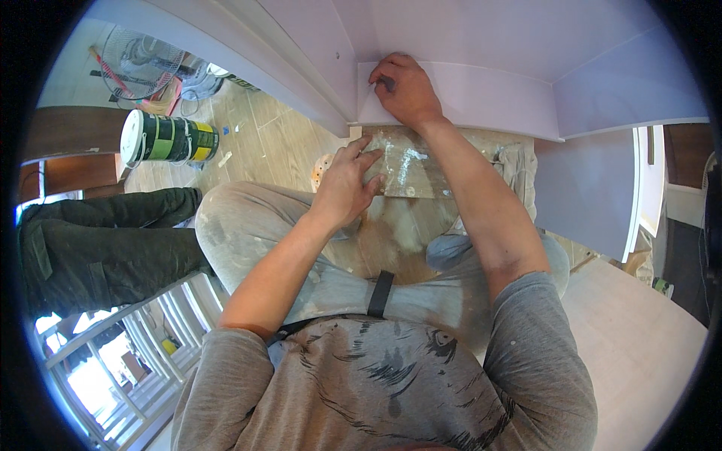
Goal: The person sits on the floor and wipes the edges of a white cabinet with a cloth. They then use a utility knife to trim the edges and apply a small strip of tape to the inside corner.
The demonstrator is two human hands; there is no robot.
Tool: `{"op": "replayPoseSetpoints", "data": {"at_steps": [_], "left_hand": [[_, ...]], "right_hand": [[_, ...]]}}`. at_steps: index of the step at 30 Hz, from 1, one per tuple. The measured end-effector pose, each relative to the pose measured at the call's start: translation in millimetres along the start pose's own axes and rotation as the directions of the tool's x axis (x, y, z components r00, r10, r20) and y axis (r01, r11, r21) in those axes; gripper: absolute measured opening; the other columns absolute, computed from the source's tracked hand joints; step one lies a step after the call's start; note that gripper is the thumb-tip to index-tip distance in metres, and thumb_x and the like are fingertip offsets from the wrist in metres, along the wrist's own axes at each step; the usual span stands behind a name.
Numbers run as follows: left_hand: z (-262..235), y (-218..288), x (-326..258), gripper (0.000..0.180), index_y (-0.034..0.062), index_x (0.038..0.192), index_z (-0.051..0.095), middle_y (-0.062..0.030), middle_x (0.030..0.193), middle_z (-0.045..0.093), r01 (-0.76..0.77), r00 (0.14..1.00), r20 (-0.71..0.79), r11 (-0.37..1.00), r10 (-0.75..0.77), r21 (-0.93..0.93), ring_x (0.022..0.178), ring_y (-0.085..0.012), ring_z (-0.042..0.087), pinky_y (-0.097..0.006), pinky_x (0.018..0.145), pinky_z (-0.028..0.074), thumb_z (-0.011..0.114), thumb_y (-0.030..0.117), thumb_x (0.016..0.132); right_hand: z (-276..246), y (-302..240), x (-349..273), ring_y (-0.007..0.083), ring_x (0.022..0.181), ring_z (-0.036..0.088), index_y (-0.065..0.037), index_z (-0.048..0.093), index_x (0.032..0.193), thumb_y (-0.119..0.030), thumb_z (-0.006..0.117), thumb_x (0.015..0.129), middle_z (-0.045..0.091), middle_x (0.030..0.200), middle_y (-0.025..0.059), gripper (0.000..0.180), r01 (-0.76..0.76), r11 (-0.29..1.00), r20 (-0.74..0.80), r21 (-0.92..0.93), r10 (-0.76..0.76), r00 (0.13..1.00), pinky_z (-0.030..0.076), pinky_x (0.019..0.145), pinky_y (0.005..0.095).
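Observation:
My right hand (410, 94) is pressed low inside a pale lilac cabinet (466, 86), near its left inner corner. Its fingers curl around a small dark grey piece (387, 83), mostly hidden by the hand; what kind it is does not show. My left hand (346, 184) hovers above my knees, just in front of the cabinet's lower edge. Its fingers are apart and it holds nothing. Beneath the cabinet front lies a brownish board (410, 161) smeared with white.
On the wood-look floor at the left a green and white bucket (169, 139) stands near a fan (143, 60). A person's dark trousered legs (120, 240) are close on my left, beside a white ladder-like frame (143, 361). A pale panel (632, 323) lies to my right.

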State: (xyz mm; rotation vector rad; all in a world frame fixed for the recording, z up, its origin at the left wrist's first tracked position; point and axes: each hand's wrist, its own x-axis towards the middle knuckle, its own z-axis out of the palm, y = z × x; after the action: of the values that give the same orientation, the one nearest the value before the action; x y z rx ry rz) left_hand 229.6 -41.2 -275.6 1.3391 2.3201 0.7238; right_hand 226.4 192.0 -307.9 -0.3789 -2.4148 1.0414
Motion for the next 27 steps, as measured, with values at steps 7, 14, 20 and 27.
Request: {"op": "replayPoseSetpoints", "data": {"at_steps": [7, 14, 20, 27], "left_hand": [[-0.9, 1.1, 0.8, 0.048, 0.0046, 0.139, 0.066, -0.0196, 0.158, 0.05, 0.016, 1.0, 0.019, 1.0, -0.016, -0.027, 0.142, -0.0411, 0.052, -0.046, 0.117, 0.047, 0.078, 0.014, 0.093], [-1.2, 2.4, 6.0, 0.042, 0.0021, 0.131, 0.071, -0.0186, 0.129, 0.071, 0.185, 0.972, -0.113, 0.967, -0.207, -0.177, 0.099, -0.0295, 0.072, -0.04, 0.088, 0.058, 0.08, 0.013, 0.092], [-10.9, 10.9, 17.2, 0.042, 0.0006, 0.125, 0.074, -0.0125, 0.104, 0.077, 0.228, 0.905, -0.281, 0.921, -0.32, -0.315, 0.067, -0.0148, 0.064, -0.031, 0.064, 0.053, 0.086, 0.02, 0.089], [-8.8, 25.0, 16.6, 0.032, 0.0009, 0.114, 0.079, -0.0106, 0.088, 0.076, 0.131, 0.878, -0.41, 0.947, -0.249, -0.295, 0.061, -0.016, 0.06, -0.032, 0.061, 0.051, 0.086, 0.02, 0.09]], "right_hand": [[5.7, 4.4, 0.6, 0.0313, 0.118, 0.064, -0.014, 0.08, 0.097, -0.006, 0.07, 0.089, 0.072, 0.112, 0.0068, 0.014, 0.051, 0.998, -0.066, -0.049, -0.054, 0.996, 0.054, 0.105, 0.0434], [-6.8, 0.4, 0.8, 0.031, 0.104, 0.068, -0.006, 0.077, 0.095, -0.001, 0.068, 0.085, 0.072, 0.1, 0.0112, 0.013, 0.048, 0.994, -0.017, 0.098, -0.046, 0.999, 0.054, 0.096, 0.039], [-39.0, -6.2, -9.1, 0.0199, 0.097, 0.066, -0.002, 0.074, 0.092, -0.003, 0.069, 0.081, 0.07, 0.098, 0.0058, 0.012, -0.199, 0.904, 0.371, 0.378, 0.049, 0.928, 0.05, 0.097, 0.0331], [-53.4, -34.0, -35.6, 0.0185, 0.096, 0.065, -0.001, 0.077, 0.089, -0.003, 0.068, 0.08, 0.071, 0.099, 0.0058, 0.013, -0.275, 0.88, 0.475, 0.386, 0.065, 0.877, 0.051, 0.092, 0.0319]]}}
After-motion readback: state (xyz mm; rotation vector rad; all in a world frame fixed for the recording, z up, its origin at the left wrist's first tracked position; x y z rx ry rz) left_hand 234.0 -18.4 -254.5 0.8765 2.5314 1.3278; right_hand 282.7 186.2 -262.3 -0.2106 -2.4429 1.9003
